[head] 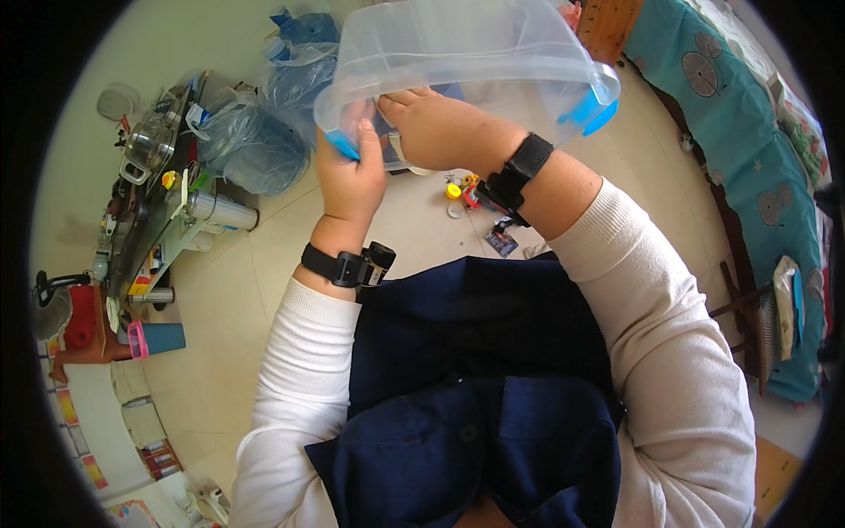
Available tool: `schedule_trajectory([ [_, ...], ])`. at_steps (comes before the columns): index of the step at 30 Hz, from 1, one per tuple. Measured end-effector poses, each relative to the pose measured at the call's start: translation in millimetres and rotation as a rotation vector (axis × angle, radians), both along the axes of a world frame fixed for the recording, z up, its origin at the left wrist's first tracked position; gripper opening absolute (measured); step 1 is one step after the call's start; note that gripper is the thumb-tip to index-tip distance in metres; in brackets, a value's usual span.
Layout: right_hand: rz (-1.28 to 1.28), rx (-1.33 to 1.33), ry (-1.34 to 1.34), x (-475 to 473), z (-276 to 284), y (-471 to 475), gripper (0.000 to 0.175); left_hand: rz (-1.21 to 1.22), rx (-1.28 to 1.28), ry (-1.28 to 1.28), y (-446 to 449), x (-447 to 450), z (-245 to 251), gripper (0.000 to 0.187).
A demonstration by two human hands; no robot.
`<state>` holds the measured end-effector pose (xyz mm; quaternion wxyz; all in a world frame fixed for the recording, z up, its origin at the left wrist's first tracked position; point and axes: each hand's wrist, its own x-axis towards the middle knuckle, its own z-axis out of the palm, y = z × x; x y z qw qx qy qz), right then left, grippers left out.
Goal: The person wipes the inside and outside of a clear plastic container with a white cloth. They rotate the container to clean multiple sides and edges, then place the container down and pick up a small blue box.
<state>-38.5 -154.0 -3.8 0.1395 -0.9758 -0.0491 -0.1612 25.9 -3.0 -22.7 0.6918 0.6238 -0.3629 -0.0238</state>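
A clear plastic storage bin [462, 69] with blue handle latches is tilted up in front of me, its rim towards me. My left hand [353, 165] grips its left end by the blue latch, thumb outside the rim. My right hand [439, 129] reaches into the bin's opening, fingertips near the left inner wall; whether it holds anything cannot be told. On the tiled floor below lie small items: a yellow round piece [453, 191], a clear round lid [456, 210], a red toy piece [470, 197] and a dark printed packet [502, 242].
At left stands a dark-topped table [148, 218] with a glass pot [146, 146] and clutter. Large blue water bottles [307, 30] and plastic bags [254, 142] are at upper left. A blue bin [165, 338] is lower left. A teal-covered bed [733, 132] runs along the right.
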Motion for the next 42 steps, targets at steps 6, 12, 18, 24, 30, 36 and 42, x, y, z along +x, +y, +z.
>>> schedule_trajectory([
  [6, 0.124, -0.18, -0.203, -14.6, -10.8, 26.5, 0.041, 0.169, 0.036, -0.193, 0.1, 19.7, 5.4, 0.051],
  [12, 0.07, -0.415, -0.279, -19.9, 2.1, 16.8, 0.015, 0.107, 0.009, 0.466, 2.3, 14.4, 24.0, 0.071],
  [18, 0.246, -0.128, -0.149, -17.4, 16.7, -13.5, 0.019, 0.408, 0.353, 0.22, 4.3, 35.1, 7.0, 0.093],
  [24, 0.184, 0.304, 0.105, -25.4, 20.7, -43.2, 0.025, -0.273, 0.476, -0.095, 13.5, 42.2, -4.3, 0.05],
  [30, 0.143, 0.191, -0.256, -16.9, 25.9, -49.2, 0.022, -0.237, 0.471, -0.158, 14.9, 35.4, 10.0, 0.035],
  [36, -0.23, 0.341, -0.579, -18.5, 33.7, -43.2, 0.011, 0.087, 0.245, 0.047, 4.7, 38.4, 6.0, 0.031],
  [42, 0.072, 0.191, -0.551, -9.0, 23.2, 17.4, 0.032, 0.097, 0.193, -0.115, -4.4, 32.9, 1.5, 0.027],
])
